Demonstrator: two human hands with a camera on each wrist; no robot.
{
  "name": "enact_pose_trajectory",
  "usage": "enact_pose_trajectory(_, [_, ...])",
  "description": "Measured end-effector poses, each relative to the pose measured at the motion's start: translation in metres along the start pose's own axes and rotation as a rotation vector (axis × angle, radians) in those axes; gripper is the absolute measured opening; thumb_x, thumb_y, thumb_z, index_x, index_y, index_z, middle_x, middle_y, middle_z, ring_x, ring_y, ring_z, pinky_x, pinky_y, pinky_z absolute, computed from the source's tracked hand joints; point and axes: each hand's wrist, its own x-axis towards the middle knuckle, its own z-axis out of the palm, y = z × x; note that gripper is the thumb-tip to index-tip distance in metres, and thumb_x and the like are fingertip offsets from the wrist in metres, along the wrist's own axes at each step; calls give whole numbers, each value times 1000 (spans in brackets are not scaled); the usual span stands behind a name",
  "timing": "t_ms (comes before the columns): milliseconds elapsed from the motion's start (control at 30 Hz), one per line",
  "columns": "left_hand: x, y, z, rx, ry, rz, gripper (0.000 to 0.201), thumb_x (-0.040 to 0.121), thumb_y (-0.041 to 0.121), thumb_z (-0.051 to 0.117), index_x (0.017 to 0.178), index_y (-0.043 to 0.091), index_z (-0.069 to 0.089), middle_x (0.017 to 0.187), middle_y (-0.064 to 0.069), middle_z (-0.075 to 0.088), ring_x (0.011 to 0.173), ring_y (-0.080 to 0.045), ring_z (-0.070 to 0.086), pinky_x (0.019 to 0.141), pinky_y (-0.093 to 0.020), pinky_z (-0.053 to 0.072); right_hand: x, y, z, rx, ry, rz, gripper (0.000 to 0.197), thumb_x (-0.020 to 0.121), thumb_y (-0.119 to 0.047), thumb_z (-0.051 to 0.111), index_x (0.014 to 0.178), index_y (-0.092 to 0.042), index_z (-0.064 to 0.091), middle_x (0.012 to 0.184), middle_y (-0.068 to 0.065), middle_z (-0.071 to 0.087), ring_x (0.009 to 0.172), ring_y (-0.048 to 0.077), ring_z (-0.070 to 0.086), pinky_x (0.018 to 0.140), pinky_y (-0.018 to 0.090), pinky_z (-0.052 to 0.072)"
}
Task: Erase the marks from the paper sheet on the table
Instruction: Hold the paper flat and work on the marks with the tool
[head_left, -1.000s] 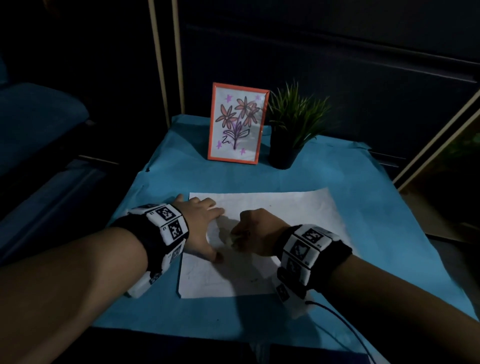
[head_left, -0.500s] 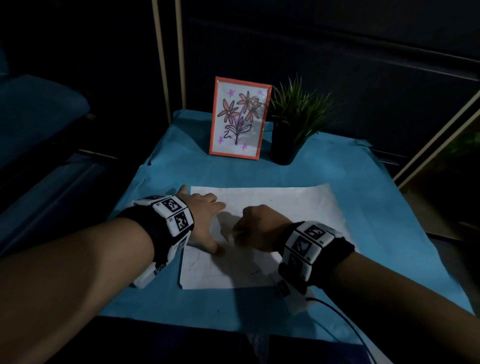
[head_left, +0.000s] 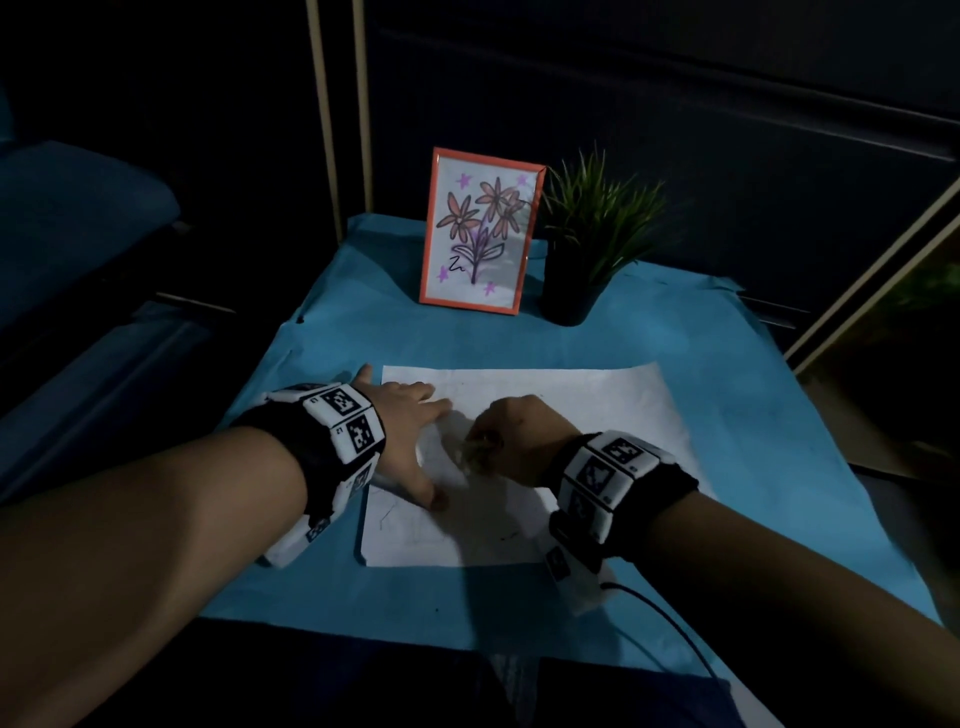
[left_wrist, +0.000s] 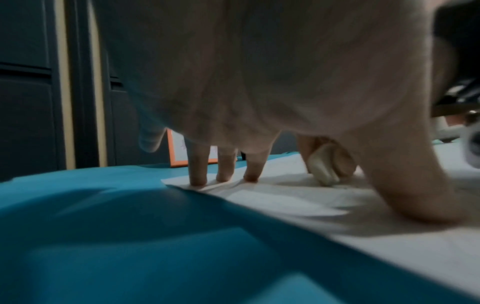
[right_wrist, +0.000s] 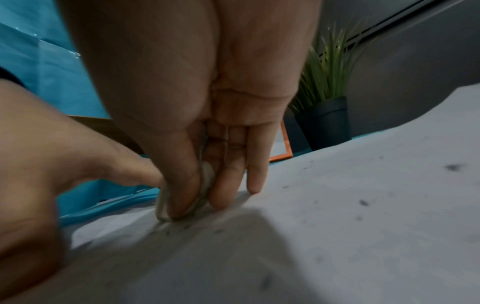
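Observation:
A white paper sheet (head_left: 597, 410) with faint pencil lines near its front left lies on the blue table cover (head_left: 753, 467). My left hand (head_left: 410, 441) lies spread on the sheet's left part, its fingertips (left_wrist: 198, 182) and thumb pressing the paper (left_wrist: 285, 197) down. Just to the right, my right hand (head_left: 511, 441) pinches a whitish eraser (right_wrist: 207, 183) between thumb and fingers, its lower end touching the paper (right_wrist: 337, 226). The left wrist view shows the same eraser (left_wrist: 323, 170) standing on the sheet. Dark eraser crumbs are scattered over the paper.
A framed flower drawing (head_left: 480, 231) with an orange border stands at the back of the table, with a potted green plant (head_left: 587, 244) in a black pot beside it on the right. A black cable (head_left: 670, 623) trails from my right wrist band. Dark surroundings lie beyond the table edges.
My right hand with the eraser has shifted slightly over the same patch of paper in a rubbing motion. The left hand has stayed pressed on the sheet. The head view tilted a little.

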Motion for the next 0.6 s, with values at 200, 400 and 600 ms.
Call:
enact_pose_trajectory(200, [3,0,5,-4,7,1,124,61,85,59,154,31,-3,162,3,-5,149,-18,2,116,-54,-7,-15,-4,6,-23,-55,-63,26,90,-31,60,111,-20,69,111,6,61,104,24,54,76,22,34])
enact_pose_trajectory(400, [5,-3,6,-7,0,0,124,61,85,59,154,31,-2,162,4,-6,149,-18,2,117,-56,-6,-11,-4,-1,28,-19,5,27,86,-27,64,112,-20,69,111,3,62,105,20,56,77,22,36])
enact_pose_trajectory(600, [5,-1,5,3,-4,-4,124,62,85,59,154,31,-3,162,3,-6,149,-18,3,117,-56,-5,-19,-2,7,53,-82,-19,27,87,-31,65,109,-16,69,97,-1,59,104,20,55,75,19,33])
